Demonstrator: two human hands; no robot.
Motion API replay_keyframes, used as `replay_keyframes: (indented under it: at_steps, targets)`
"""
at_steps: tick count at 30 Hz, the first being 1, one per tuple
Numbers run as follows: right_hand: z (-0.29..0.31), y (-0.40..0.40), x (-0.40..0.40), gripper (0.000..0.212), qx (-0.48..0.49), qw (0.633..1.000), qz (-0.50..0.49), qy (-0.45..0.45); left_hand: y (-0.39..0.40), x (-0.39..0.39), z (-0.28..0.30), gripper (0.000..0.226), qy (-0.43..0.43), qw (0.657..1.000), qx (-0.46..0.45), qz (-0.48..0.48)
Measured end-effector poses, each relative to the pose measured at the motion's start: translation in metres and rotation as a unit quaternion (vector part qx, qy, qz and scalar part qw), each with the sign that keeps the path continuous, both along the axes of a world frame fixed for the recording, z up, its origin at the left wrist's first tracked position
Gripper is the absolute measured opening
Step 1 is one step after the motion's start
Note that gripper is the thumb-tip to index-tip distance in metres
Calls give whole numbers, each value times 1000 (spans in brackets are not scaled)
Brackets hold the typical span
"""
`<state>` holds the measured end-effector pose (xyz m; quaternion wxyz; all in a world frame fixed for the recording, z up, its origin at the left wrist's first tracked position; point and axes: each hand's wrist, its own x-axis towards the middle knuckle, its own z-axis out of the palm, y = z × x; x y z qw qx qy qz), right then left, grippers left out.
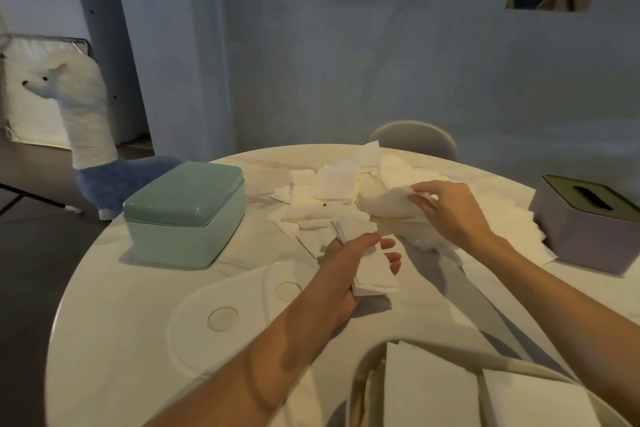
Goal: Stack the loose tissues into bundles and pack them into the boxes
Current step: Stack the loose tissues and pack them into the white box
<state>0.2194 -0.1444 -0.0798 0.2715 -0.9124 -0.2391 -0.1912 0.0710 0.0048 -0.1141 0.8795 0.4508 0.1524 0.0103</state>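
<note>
Tissues (337, 189) lie in a loose white heap on the round tabletop (138, 315), toward twelve o'clock from the person. Left hand (349, 267) grips a small bundle (375, 274) of folded tissues just at six o'clock of the heap, fingers curled round it and thumb on top. Right hand (446, 208) is at three o'clock of the heap, its fingers pinching a crumpled tissue (384, 203) lifted off the pile.

At nine o'clock stands a mint green box (185, 215) with its lid closed, near the heap but apart from it. At three o'clock, near the tabletop's edge, sits a lilac box (588, 236) with an olive slotted lid; flat tissues touch its left side. At six o'clock, close to the person, two folded stacks (426, 388) rest in a pale open holder (363, 381) whose shape is cut off by the frame. A white tray (221, 319) with round hollows lies at seven o'clock.
</note>
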Motion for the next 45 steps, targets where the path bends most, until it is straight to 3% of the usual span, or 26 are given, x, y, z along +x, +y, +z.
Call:
replay_keyframes:
  at_steps: [9, 14, 19, 20, 24, 25, 27, 30, 32, 35, 37, 42, 45]
  targets:
    - [34, -18, -33, 21, 281, 954, 74, 78, 3, -4, 1, 39, 14, 999, -36, -1]
    - [53, -31, -57, 21, 313, 913, 168, 202, 4, -5, 7, 37, 18, 995, -100, -16]
    - [63, -40, -82, 30, 296, 827, 317, 357, 2, -12, 14, 25, -1, 990, -120, -70]
    - [61, -39, -84, 27, 273, 833, 327, 354, 1, -13, 13, 22, -12, 990, -104, -92]
    - [45, -27, -71, 19, -4, 958, 223, 183, -8, -23, 16, 36, -33, 987, -71, -142]
    - [41, -24, -70, 21, -50, 966, 203, 150, -9, -25, 17, 47, -37, 984, -74, -161]
    - [39, -23, -72, 33, -54, 968, 202, 137, -7, -28, 21, 63, -34, 976, -65, -204]
    - [38, -33, -71, 44, -30, 965, 197, 174, -4, -32, 21, 36, -49, 972, -3, -228]
    - [36, -44, -68, 45, -29, 948, 184, 257, -2, -31, 17, 29, -43, 974, 42, -220]
    - [27, -58, -65, 50, 45, 922, 164, 348, -1, -26, 14, 36, -55, 971, 52, -225]
    - [25, -61, -66, 43, 131, 900, 164, 382, -1, -24, 10, 35, -66, 968, 51, -238]
    - [26, -72, -66, 42, 341, 846, 136, 387, -2, -23, 7, 42, -76, 964, 55, -247]
    - [29, -74, -70, 40, 418, 807, 141, 393, -2, -18, 5, 45, -71, 973, 33, -218]
